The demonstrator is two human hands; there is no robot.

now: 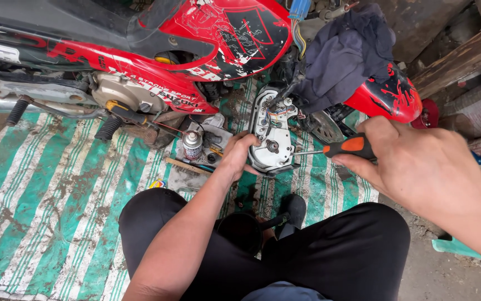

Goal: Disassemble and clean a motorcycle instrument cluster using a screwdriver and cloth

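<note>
A white gauge housing is being held up on its edge over the striped mat, just in front of the red motorbike. It is being gripped on its left side by the left hand, whose fingers are curled around its edge. The left arm is being reached forward from between the knees, with the elbow bent low near the black trousers.

A screwdriver with an orange and black handle is being gripped by the right hand, which is closed around the handle. Its thin metal tip is being pointed left at the side of the housing. The right arm is being brought in from the right edge.

A small spray can is standing on the mat just left of the left hand. A dark cloth is being draped over the bike above the housing.
</note>
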